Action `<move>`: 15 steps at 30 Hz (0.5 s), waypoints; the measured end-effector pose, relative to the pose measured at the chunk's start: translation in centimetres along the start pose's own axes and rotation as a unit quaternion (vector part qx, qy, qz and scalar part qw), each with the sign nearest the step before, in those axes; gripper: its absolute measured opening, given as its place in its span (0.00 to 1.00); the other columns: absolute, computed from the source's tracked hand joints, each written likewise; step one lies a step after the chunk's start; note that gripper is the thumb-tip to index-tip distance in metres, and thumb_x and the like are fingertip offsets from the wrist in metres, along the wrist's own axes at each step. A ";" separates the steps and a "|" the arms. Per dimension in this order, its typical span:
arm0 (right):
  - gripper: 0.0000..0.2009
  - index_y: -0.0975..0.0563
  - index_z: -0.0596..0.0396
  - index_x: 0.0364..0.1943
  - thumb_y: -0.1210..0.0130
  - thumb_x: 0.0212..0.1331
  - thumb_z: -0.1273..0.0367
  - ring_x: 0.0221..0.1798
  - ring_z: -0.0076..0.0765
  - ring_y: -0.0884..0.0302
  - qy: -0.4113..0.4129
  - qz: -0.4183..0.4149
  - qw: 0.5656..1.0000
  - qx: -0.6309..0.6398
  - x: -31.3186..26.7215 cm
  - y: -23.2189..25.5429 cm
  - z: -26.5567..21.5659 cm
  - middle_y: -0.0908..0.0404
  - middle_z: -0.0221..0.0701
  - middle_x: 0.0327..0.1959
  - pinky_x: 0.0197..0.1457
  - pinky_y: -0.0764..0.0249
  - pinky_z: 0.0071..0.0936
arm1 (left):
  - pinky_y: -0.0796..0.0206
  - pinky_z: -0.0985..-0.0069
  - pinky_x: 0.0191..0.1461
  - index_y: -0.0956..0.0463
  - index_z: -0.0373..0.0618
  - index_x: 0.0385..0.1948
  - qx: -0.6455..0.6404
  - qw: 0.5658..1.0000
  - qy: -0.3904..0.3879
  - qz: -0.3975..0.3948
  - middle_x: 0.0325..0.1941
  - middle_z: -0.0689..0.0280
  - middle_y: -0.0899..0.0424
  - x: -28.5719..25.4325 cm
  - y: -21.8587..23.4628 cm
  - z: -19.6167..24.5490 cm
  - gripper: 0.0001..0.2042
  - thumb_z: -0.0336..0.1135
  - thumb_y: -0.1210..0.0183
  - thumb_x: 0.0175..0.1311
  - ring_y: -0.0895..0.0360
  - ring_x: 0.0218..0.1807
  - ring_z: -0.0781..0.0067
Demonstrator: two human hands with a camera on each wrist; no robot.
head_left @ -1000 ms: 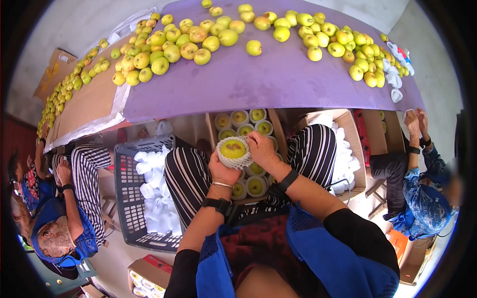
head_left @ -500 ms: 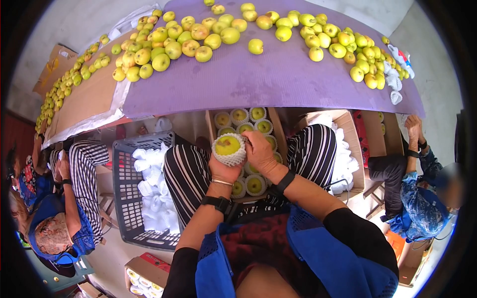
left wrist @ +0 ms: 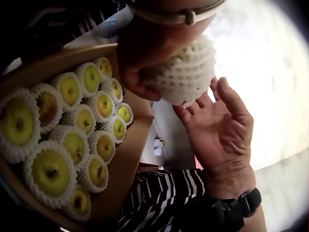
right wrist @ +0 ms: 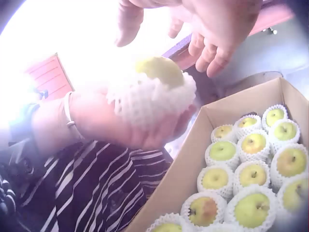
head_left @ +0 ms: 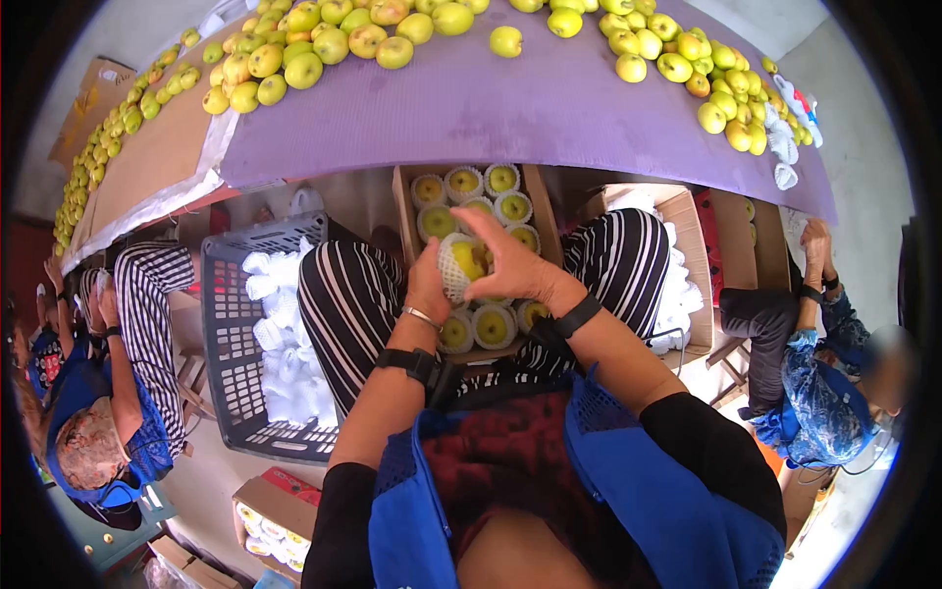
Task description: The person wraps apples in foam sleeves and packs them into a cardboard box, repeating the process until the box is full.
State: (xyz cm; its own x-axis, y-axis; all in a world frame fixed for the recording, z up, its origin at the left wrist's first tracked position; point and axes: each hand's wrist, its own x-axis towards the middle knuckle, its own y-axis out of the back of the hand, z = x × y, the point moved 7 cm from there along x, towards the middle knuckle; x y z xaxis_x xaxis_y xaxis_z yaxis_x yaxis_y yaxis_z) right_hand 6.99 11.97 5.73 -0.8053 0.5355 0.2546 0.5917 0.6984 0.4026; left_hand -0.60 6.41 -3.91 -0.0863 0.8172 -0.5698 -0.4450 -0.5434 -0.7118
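A yellow-green apple (head_left: 472,257) sits in a white foam net (right wrist: 149,101) that covers its lower part and leaves the top bare. My left hand (head_left: 428,283) holds it from below, fingers wrapped round the net. Beside the apple, my right hand (head_left: 518,267) has its thumb and fingers spread wide; in the right wrist view they hang above the fruit, apart from it. Under both hands stands a cardboard box (right wrist: 170,186) between the knees, holding several netted apples (left wrist: 68,91) in rows.
Many loose apples (head_left: 302,71) lie along the purple-covered table (head_left: 392,128) ahead. A dark plastic basket (head_left: 218,344) of white foam nets (head_left: 285,344) stands at the left, a carton (head_left: 699,319) of nets at the right. People sit on both sides.
My right hand has come off the net's edge and spread open. The apple has tilted toward the right hand. The head view has shifted, so the table appears higher.
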 end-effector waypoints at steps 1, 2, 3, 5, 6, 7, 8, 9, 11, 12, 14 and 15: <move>0.39 0.41 0.52 0.54 0.38 0.28 0.68 0.53 0.41 0.39 -0.001 -0.002 1.000 0.001 -0.1 -0.4 0.0 0.42 0.36 0.53 0.55 0.40 0.32 | 0.34 0.68 0.46 0.35 0.42 0.44 0.019 1.000 0.007 0.002 0.42 0.60 0.27 0.1 0.0 -0.4 0.19 0.45 0.66 0.63 0.27 0.43 0.63; 0.39 0.40 0.53 0.54 0.37 0.27 0.68 0.53 0.42 0.39 -0.020 -0.036 0.998 -0.040 -0.3 -1.2 0.1 0.40 0.38 0.52 0.55 0.41 0.32 | 0.34 0.69 0.46 0.35 0.42 0.44 0.038 0.999 0.016 0.005 0.42 0.61 0.26 0.2 0.1 -0.8 0.18 0.44 0.65 0.63 0.27 0.42 0.64; 0.39 0.39 0.54 0.53 0.36 0.25 0.68 0.53 0.43 0.39 -0.039 -0.071 0.993 -0.081 -0.6 -1.9 0.4 0.38 0.39 0.51 0.56 0.42 0.33 | 0.34 0.68 0.46 0.35 0.42 0.45 0.039 0.999 0.024 0.001 0.42 0.62 0.26 0.5 0.2 -1.1 0.17 0.43 0.64 0.64 0.27 0.42 0.65; 0.38 0.39 0.54 0.52 0.37 0.26 0.69 0.53 0.43 0.38 -0.067 -0.092 0.991 -0.073 -0.6 -2.1 1.2 0.37 0.40 0.50 0.55 0.41 0.32 | 0.34 0.68 0.45 0.35 0.42 0.45 0.040 0.999 0.025 0.010 0.43 0.61 0.27 0.9 1.0 -1.6 0.17 0.44 0.63 0.63 0.28 0.44 0.65; 0.37 0.38 0.54 0.51 0.37 0.26 0.71 0.52 0.42 0.37 -0.092 -0.109 0.988 -0.066 -0.5 -2.2 1.8 0.35 0.41 0.49 0.55 0.40 0.31 | 0.33 0.68 0.43 0.36 0.42 0.44 0.045 0.999 0.024 0.016 0.43 0.61 0.27 0.8 1.0 -1.6 0.18 0.45 0.63 0.63 0.28 0.45 0.65; 0.37 0.38 0.54 0.51 0.37 0.26 0.71 0.52 0.42 0.37 -0.094 -0.111 0.987 -0.066 -0.6 -1.9 2.1 0.35 0.41 0.49 0.55 0.40 0.31 | 0.33 0.68 0.43 0.36 0.42 0.44 0.043 0.999 0.025 0.017 0.43 0.61 0.27 0.7 0.9 -1.6 0.18 0.45 0.63 0.63 0.28 0.45 0.65; 0.36 0.36 0.54 0.49 0.37 0.25 0.71 0.51 0.43 0.36 -0.133 -0.078 0.987 -0.053 -0.8 -0.9 2.9 0.33 0.41 0.47 0.54 0.39 0.30 | 0.34 0.70 0.40 0.35 0.43 0.44 0.053 0.996 0.051 0.042 0.42 0.62 0.27 0.6 1.2 -1.8 0.17 0.45 0.61 0.62 0.28 0.42 0.67; 0.34 0.35 0.55 0.48 0.37 0.25 0.70 0.49 0.43 0.34 -0.172 -0.044 0.983 -0.041 -1.2 0.1 3.4 0.31 0.41 0.44 0.52 0.38 0.29 | 0.34 0.71 0.37 0.35 0.43 0.43 0.064 0.993 0.077 0.066 0.41 0.64 0.27 0.4 1.4 -2.0 0.16 0.44 0.59 0.61 0.28 0.40 0.68; 0.34 0.35 0.55 0.48 0.37 0.25 0.70 0.48 0.43 0.33 -0.235 -0.044 0.967 -0.088 -2.3 1.5 3.9 0.31 0.41 0.44 0.51 0.37 0.28 | 0.36 0.73 0.35 0.35 0.44 0.43 0.183 0.977 0.057 0.095 0.39 0.65 0.27 1.6 3.1 -1.9 0.15 0.42 0.57 0.60 0.30 0.37 0.70; 0.34 0.34 0.55 0.47 0.37 0.25 0.70 0.47 0.43 0.33 -0.293 -0.043 0.946 -0.133 -3.1 2.4 4.4 0.30 0.41 0.43 0.50 0.36 0.28 | 0.38 0.74 0.32 0.35 0.45 0.43 0.302 0.945 0.032 0.122 0.38 0.66 0.28 2.1 4.0 -1.6 0.14 0.41 0.55 0.58 0.31 0.34 0.72; 0.34 0.34 0.56 0.48 0.37 0.26 0.67 0.48 0.45 0.33 -0.343 -0.061 0.924 -0.157 -4.9 2.1 6.2 0.30 0.43 0.44 0.50 0.35 0.28 | 0.40 0.75 0.30 0.32 0.47 0.39 0.327 0.935 0.032 0.131 0.36 0.69 0.29 3.7 5.5 -2.8 0.11 0.38 0.53 0.56 0.36 0.29 0.76; 0.33 0.34 0.57 0.46 0.37 0.25 0.67 0.47 0.46 0.32 -0.365 -0.086 0.907 -0.194 -5.8 1.6 6.4 0.29 0.45 0.42 0.48 0.34 0.30 | 0.40 0.75 0.31 0.31 0.45 0.37 0.452 0.887 0.043 0.087 0.35 0.69 0.29 4.3 5.0 -3.2 0.10 0.37 0.52 0.55 0.35 0.29 0.74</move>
State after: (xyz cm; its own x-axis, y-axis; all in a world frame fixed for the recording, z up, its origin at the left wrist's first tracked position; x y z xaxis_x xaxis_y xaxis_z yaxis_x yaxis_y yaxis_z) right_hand 12.91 13.04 -0.74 -0.5612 0.7050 -0.4336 0.2884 0.6576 0.6960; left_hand -0.32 6.56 -11.27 -0.1733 0.6969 -0.6960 -0.9676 -0.2523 -0.0118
